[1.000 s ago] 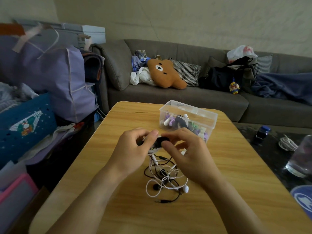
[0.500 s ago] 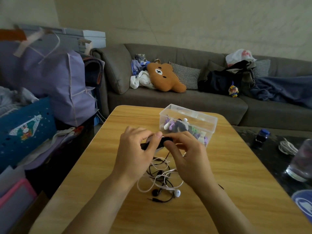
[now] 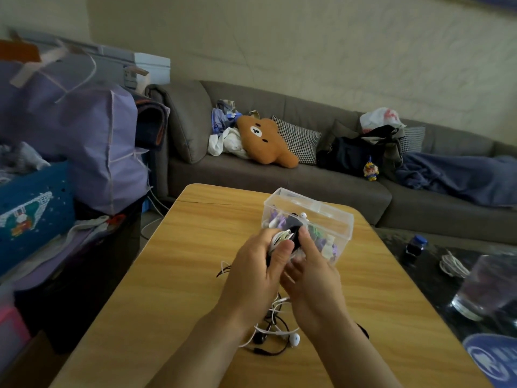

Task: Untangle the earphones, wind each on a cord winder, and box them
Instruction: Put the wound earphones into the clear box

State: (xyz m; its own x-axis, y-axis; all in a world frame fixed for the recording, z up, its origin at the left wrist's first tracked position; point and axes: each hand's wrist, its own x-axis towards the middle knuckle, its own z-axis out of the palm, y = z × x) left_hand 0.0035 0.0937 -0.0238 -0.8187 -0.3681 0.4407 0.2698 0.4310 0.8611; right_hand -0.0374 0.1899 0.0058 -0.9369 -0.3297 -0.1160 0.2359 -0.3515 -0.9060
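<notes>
Your fingers [image 3: 282,252] on the left hand [image 3: 251,278] curl round a black cord winder [image 3: 293,233] wrapped in white cable, thumb pressed across its front. Your right hand [image 3: 310,278] meets it from the other side, its fingers closed on the winder's far edge, so both hands pinch the same piece, raised above the tabletop [image 3: 173,275]. You hold it just in front of the clear plastic box [image 3: 333,217], which stands open on the far part of the tabletop with purple, white and green bits inside; a white earbud shows at its near rim.

Below your wrists lies the tangle of earphones [image 3: 275,329], white and black cords looped over each other on the wood, with one white earbud [image 3: 294,339] and a black plug end at the near side. A strand runs up from the tangle toward your hands.

Behind the tabletop stands a grey sofa [image 3: 307,180] with a brown bear cushion [image 3: 264,141].
</notes>
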